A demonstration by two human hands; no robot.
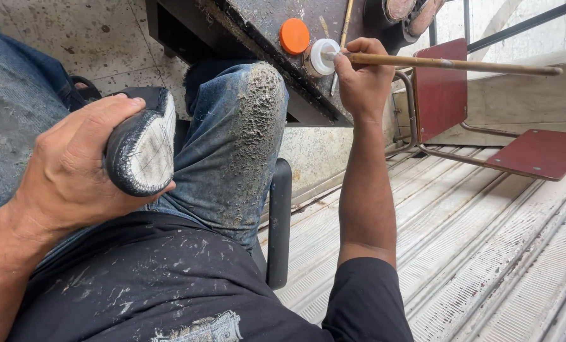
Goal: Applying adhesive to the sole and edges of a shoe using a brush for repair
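Leftmost, your left hand (74,168) is wrapped around a dark shoe with a scuffed pale sole (142,142), its fingers curled tight over the upper while the thumb braces under the heel end; the sole faces you and tilts slightly to the right. The shoe rests just above your lap, against your black paint-flecked shirt (150,278) and beside the raised knee of your blue jeans crusted with dried grey residue (245,126).

Past the knee, a dark, stained bench (264,38) slants across the top of the view, its lower edge running close over your knee. On it sits a round orange lid (294,35), and just right of that a small open white jar (321,57), near the bench's front edge.

Your right hand (362,79) is clenched around a long wooden brush handle (447,63), fingers closed fully on it, with the working end pointing left and touching the white jar's mouth; the handle's free end juts far out to the right, over a dark red metal-framed chair lying tipped on its side (485,120). You cannot tell from here what the tip carries.

Open room lies mostly at lower right, over the ribbed grey metal floor (485,266). Between your knee and your right forearm the gap is narrow, with a black upright bar (280,221) standing in it.
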